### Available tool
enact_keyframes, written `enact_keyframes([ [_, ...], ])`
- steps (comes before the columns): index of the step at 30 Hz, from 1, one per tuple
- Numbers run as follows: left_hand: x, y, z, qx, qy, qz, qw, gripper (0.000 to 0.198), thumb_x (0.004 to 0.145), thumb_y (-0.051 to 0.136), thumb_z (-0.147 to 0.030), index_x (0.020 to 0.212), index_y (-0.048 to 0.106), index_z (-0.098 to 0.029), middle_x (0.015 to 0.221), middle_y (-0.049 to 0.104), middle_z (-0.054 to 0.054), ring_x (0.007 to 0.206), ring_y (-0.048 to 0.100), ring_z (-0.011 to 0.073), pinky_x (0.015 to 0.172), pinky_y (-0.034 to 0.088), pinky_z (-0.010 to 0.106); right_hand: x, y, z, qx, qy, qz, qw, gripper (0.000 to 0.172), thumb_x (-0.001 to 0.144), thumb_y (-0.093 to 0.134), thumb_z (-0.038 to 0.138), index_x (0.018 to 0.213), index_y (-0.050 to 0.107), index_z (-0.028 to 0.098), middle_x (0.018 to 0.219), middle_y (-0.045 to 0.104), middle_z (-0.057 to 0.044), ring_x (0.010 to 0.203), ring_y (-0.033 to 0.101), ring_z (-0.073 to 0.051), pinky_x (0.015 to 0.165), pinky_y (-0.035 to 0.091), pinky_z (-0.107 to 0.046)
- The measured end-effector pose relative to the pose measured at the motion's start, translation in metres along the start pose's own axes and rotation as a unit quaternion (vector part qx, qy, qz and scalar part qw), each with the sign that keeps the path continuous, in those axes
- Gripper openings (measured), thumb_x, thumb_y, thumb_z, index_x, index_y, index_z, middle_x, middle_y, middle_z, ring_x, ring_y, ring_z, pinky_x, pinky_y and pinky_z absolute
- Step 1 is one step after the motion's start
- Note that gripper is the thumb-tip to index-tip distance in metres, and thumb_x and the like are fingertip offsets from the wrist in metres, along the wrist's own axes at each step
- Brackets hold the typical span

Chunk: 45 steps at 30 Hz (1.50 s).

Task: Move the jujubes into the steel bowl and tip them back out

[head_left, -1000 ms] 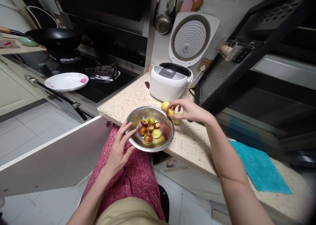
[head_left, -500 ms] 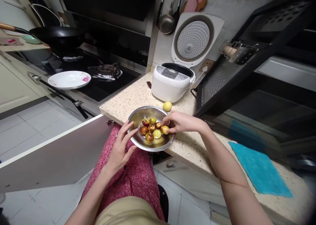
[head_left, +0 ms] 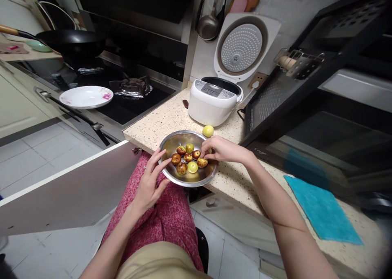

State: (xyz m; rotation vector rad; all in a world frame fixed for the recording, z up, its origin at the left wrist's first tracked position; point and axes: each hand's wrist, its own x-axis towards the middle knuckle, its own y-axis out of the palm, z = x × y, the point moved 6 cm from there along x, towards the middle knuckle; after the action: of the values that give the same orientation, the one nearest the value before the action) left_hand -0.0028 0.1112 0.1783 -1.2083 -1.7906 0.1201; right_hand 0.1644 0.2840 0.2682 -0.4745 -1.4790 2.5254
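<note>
A steel bowl (head_left: 171, 142) sits at the edge of the speckled counter (head_left: 239, 177) and holds several small brown and green fruits (head_left: 187, 161). My left hand (head_left: 150, 181) grips the bowl's near rim with thumb and fingers. My right hand (head_left: 222, 150) hovers over the bowl's right side, fingers loosely curled just above a brownish fruit (head_left: 202, 162) that lies among the others. One yellow-green fruit (head_left: 208, 130) rests on the counter behind the bowl.
A white rice cooker (head_left: 214, 101) stands open behind the bowl. A dark dish rack (head_left: 275, 103) leans at the right, a teal cloth (head_left: 321, 209) lies further right. At left are a gas stove (head_left: 128, 89), a white plate (head_left: 86, 97) and a black wok (head_left: 73, 42).
My right hand carried a brownish fruit from the counter into the bowl and let it go. The left hand stayed on the rim.
</note>
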Motion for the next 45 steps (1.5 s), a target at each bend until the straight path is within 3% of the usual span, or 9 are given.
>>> enact_keyframes([
  [7,0.001,0.0,0.0,0.002,-0.002,0.004,1.0,0.046,0.108,0.045,-0.043,0.151,0.045,-0.029,0.163,0.04,0.012,0.159,0.028,0.0344,0.126,0.035,0.062,0.003,0.002,0.007,0.002,-0.021,-0.009,1.0,0.008,0.089,0.075,0.015,0.095,0.079,0.018,0.098,0.078,-0.004,0.087,0.07,-0.019,0.082,0.05,-0.03],
  [15,0.001,-0.001,-0.001,-0.001,0.001,0.003,1.0,0.045,0.108,0.045,-0.043,0.151,0.045,-0.028,0.163,0.04,0.012,0.159,0.027,0.0343,0.126,0.035,0.063,-0.029,-0.047,-0.008,-0.019,0.039,-0.119,0.992,0.015,0.088,0.064,0.012,0.091,0.077,0.016,0.09,0.078,-0.006,0.081,0.069,-0.019,0.076,0.049,-0.03],
  [25,0.0,0.0,-0.004,0.01,0.024,-0.004,1.0,0.044,0.109,0.043,-0.035,0.153,0.044,-0.03,0.164,0.041,0.01,0.16,0.026,0.0325,0.126,0.034,0.063,-0.04,-0.047,-0.058,-0.109,0.202,-0.042,0.972,0.022,0.083,0.071,0.012,0.102,0.081,0.016,0.089,0.078,-0.006,0.078,0.067,-0.019,0.067,0.045,-0.027],
  [32,0.002,0.0,-0.01,0.022,0.042,0.001,0.999,0.046,0.109,0.043,-0.032,0.155,0.043,-0.031,0.165,0.039,0.009,0.16,0.025,0.0335,0.126,0.034,0.063,-0.03,-0.032,-0.075,-0.08,0.212,0.022,0.974,0.033,0.076,0.079,0.014,0.11,0.08,0.015,0.081,0.077,-0.005,0.075,0.068,-0.019,0.065,0.046,-0.026],
  [38,0.003,-0.001,-0.009,0.02,0.039,0.005,0.999,0.046,0.109,0.043,-0.033,0.154,0.044,-0.031,0.165,0.039,0.008,0.16,0.025,0.0322,0.128,0.032,0.061,-0.036,-0.031,-0.084,-0.069,0.226,0.021,0.971,0.026,0.075,0.076,0.014,0.1,0.08,0.016,0.081,0.076,-0.003,0.076,0.067,-0.019,0.063,0.044,-0.025],
  [45,0.005,-0.001,-0.009,0.025,0.039,0.013,0.999,0.046,0.109,0.043,-0.038,0.154,0.044,-0.031,0.165,0.039,0.009,0.16,0.025,0.0322,0.128,0.031,0.061,-0.049,-0.026,-0.087,-0.07,0.248,0.013,0.966,0.034,0.073,0.078,0.014,0.107,0.078,0.014,0.088,0.076,-0.004,0.076,0.066,-0.017,0.065,0.043,-0.025],
])
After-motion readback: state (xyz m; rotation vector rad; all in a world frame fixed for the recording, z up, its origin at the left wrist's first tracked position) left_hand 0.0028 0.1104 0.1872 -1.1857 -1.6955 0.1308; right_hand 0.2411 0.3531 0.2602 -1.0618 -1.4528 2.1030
